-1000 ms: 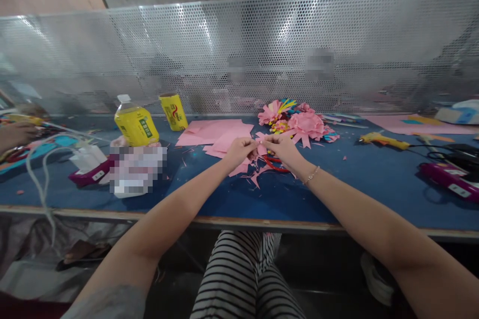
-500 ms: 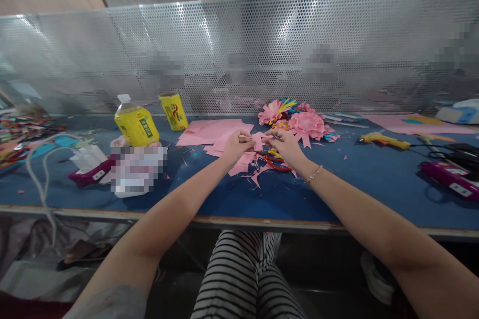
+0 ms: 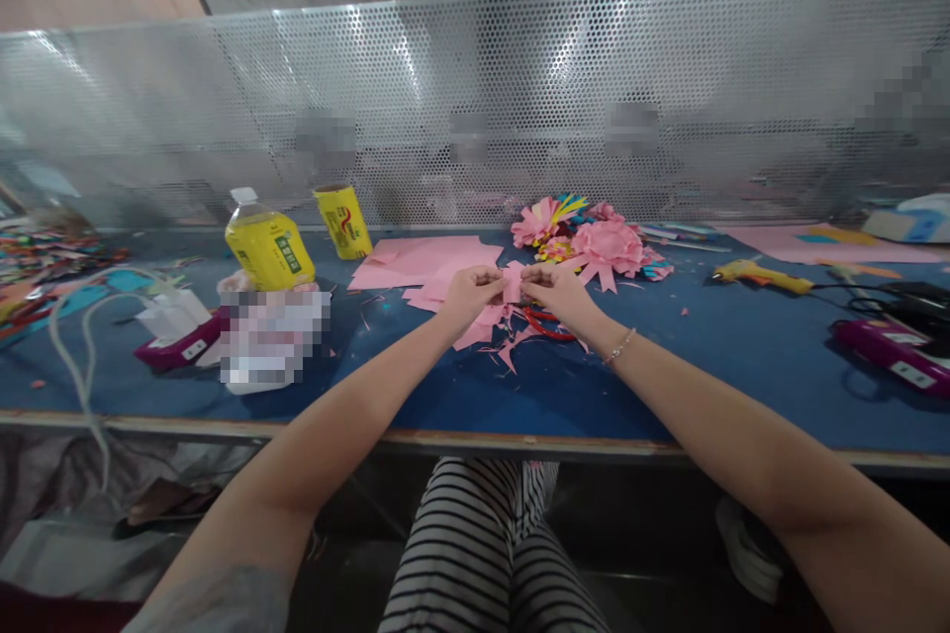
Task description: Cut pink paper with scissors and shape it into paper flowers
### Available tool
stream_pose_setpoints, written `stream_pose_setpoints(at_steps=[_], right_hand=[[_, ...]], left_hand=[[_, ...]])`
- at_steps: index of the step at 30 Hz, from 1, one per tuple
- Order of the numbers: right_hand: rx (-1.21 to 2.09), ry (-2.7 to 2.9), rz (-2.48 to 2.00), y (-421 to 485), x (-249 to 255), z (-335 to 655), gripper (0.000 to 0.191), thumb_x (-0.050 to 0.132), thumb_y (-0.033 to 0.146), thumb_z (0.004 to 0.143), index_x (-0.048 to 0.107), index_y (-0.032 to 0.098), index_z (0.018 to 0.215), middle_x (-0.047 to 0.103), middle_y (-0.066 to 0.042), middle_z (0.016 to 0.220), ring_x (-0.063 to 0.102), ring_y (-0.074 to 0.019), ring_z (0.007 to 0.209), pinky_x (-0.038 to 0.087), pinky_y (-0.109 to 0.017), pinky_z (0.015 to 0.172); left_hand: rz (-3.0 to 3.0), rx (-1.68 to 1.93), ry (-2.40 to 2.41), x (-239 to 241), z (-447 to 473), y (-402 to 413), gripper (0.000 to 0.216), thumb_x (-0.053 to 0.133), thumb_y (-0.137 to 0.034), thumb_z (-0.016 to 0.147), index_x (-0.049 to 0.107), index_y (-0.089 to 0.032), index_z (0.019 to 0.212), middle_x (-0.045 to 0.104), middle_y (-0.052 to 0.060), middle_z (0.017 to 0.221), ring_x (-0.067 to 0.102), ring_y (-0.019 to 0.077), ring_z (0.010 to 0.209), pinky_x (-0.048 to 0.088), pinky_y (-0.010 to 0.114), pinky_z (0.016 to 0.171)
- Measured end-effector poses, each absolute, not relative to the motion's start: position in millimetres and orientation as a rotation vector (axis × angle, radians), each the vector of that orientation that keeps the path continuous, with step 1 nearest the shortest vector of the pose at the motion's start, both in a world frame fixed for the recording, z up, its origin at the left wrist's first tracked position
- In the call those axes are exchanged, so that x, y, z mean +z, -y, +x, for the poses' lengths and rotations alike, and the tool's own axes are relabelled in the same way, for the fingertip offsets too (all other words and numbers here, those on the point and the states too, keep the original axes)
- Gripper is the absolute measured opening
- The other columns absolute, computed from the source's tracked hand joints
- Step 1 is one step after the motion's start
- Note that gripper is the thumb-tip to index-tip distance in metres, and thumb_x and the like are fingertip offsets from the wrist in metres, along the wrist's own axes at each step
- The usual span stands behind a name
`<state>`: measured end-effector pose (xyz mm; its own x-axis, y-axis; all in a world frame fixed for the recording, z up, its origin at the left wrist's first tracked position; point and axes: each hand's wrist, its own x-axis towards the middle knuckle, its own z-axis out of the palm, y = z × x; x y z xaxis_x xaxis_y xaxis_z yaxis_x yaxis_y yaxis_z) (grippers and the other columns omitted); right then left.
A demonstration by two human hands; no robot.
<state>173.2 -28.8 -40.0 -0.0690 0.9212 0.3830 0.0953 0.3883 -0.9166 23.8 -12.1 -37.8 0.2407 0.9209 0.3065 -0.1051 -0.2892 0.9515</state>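
Between my two hands is a small piece of pink paper (image 3: pixel 512 283), pinched from both sides above the table. My left hand (image 3: pixel 476 292) grips its left edge, fingers bent against the thumb. On the other side my right hand (image 3: pixel 553 287), with a bracelet at the wrist, pinches the right edge. Just below lie red-handled scissors (image 3: pixel 547 324), partly hidden by my right hand. Pink paper scraps (image 3: pixel 511 352) are scattered under the hands. Larger pink sheets (image 3: pixel 425 257) lie behind my left hand. Pink paper flowers (image 3: pixel 607 245) are heaped behind my right hand.
A yellow bottle (image 3: pixel 268 242) and a yellow can (image 3: pixel 343 223) stand at the left. Purple power strips (image 3: pixel 895 354) lie at both sides with cables. A yellow glue gun (image 3: pixel 764 277) rests at the right. A perforated metal panel (image 3: pixel 416 109) closes off the table's back.
My hands have shifted slightly on the pink paper, and the fingers of both are drawn in closer around its edges. The things on the table have stayed in place.
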Motion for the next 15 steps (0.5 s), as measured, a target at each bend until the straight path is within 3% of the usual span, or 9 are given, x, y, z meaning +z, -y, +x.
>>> stream_pose_setpoints(at_steps=[5,15], right_hand=[[1.020,1.444,-0.916,27.7,-40.7,171.3,0.009,0.056,0.023,0.061,0.053,0.017,0.067,0.055,0.003,0.061,0.053,-0.0088,0.056,0.046,-0.026,0.061],[0.897,1.647,-1.012,26.8,-46.2,173.0,0.015,0.054,0.031,0.067,0.052,0.017,0.060,0.054,0.002,0.056,0.051,-0.0101,0.054,0.043,-0.025,0.058]], left_hand=[[1.507,1.251,-0.833,-35.7,24.5,16.1,0.015,0.064,-0.023,0.058,0.055,-0.012,0.064,0.055,-0.002,0.056,0.051,0.0068,0.051,0.046,0.025,0.057],[1.516,1.274,-0.853,-37.7,23.6,13.9,0.015,0.063,-0.025,0.060,0.060,-0.012,0.066,0.054,-0.001,0.061,0.050,0.0082,0.056,0.049,0.027,0.058]])
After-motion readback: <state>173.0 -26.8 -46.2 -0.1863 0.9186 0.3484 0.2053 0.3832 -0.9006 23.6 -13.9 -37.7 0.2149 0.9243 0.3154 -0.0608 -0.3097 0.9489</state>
